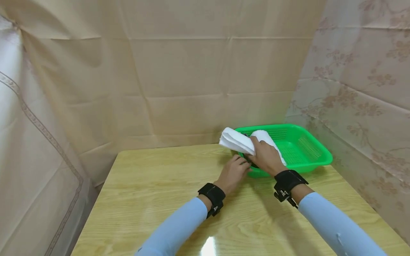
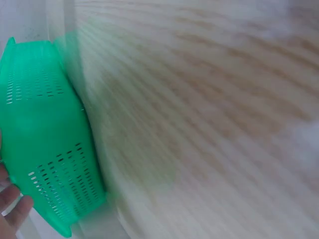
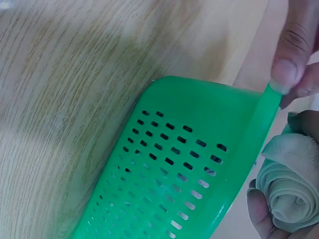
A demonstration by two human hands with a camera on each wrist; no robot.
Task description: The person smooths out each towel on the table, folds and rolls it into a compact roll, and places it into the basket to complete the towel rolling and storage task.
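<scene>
My right hand (image 1: 268, 158) grips a rolled white towel (image 1: 236, 140) over the left end of a green plastic basket (image 1: 315, 153). The right wrist view shows the spiral end of this rolled towel (image 3: 291, 196) between the fingers. My left hand (image 1: 231, 175) pinches the basket's near left rim, its thumb (image 3: 286, 72) on the outside. A second white roll (image 1: 262, 135) lies in the basket beside the right hand, partly hidden by it. Something dark shows in the basket under the held towel, mostly covered by the hands.
The basket, with slotted walls, stands at the back right of a light wooden table (image 1: 153, 185). A beige cloth (image 1: 179, 71) hangs behind the table, and a flowered cloth (image 1: 362, 89) hangs close along the right side.
</scene>
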